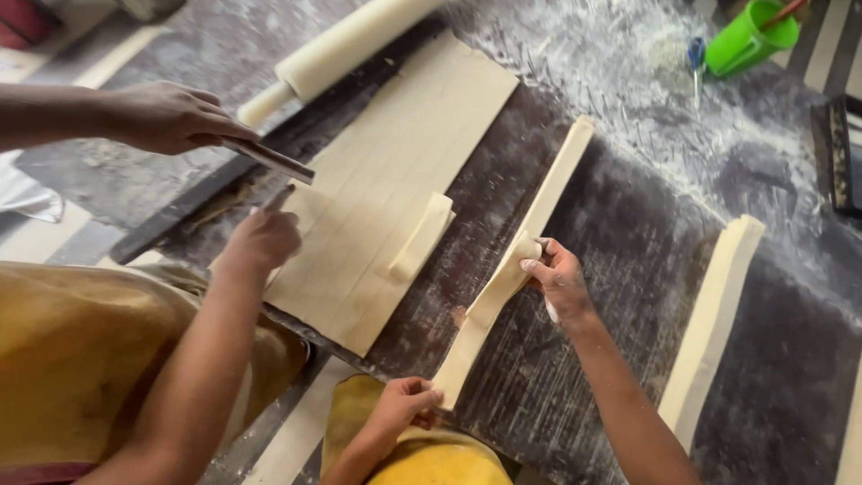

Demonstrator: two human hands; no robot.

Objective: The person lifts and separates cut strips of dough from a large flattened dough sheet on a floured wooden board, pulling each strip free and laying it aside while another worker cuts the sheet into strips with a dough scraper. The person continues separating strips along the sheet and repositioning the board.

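Note:
A long pale dough strip point(561, 175) lies on the dark floured worktop point(628, 242). My left hand point(404, 409) pinches its near end at the table's front edge. Around the middle of the strip, where the dough is twisted and lifted a little, my right hand point(557, 278) is closed. To the left lies a wide dough sheet point(404, 144) scored into long strips, with one short cut strip point(422, 235) lying loose on top of it.
A co-worker at the left has one hand point(171, 117) on a flat blade point(269, 160) and the other hand point(260, 238) on the sheet's edge. A rolling pin point(350, 40) lies at the back. Another dough strip point(709, 314) lies at the right, with a green cup point(750, 36) and scissors point(696, 54) behind it.

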